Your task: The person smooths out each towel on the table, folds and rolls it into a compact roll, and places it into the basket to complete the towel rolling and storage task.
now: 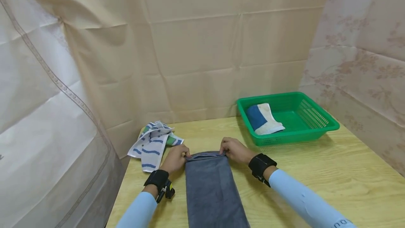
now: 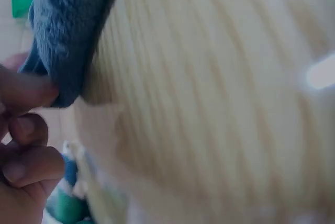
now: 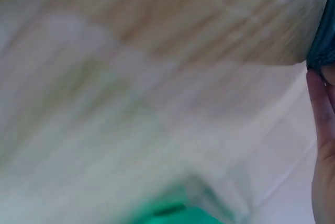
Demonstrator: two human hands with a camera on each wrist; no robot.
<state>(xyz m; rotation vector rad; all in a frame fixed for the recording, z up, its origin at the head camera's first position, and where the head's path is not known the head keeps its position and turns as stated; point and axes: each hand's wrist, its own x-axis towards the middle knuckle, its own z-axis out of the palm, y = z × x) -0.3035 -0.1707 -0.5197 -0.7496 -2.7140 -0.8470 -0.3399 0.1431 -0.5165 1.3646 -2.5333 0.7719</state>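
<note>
From where I stand, a long grey towel (image 1: 216, 192) lies on the wooden table (image 1: 316, 175), its near end running out of the head view. The left hand (image 1: 175, 158) pinches its far left corner, fingers nearly closed; the right hand (image 1: 235, 149) pinches the far right corner likewise. The left wrist view alone brings out the towel's fuzzy loops and the curled lower fingers; the right wrist view catches only a sliver of towel. A striped cloth (image 1: 154, 147) sits just beside the left hand. Beyond the right hand, the green basket (image 1: 291, 138) overhangs the table's right edge; nearer, wood grain stretches broadly rightward.
</note>
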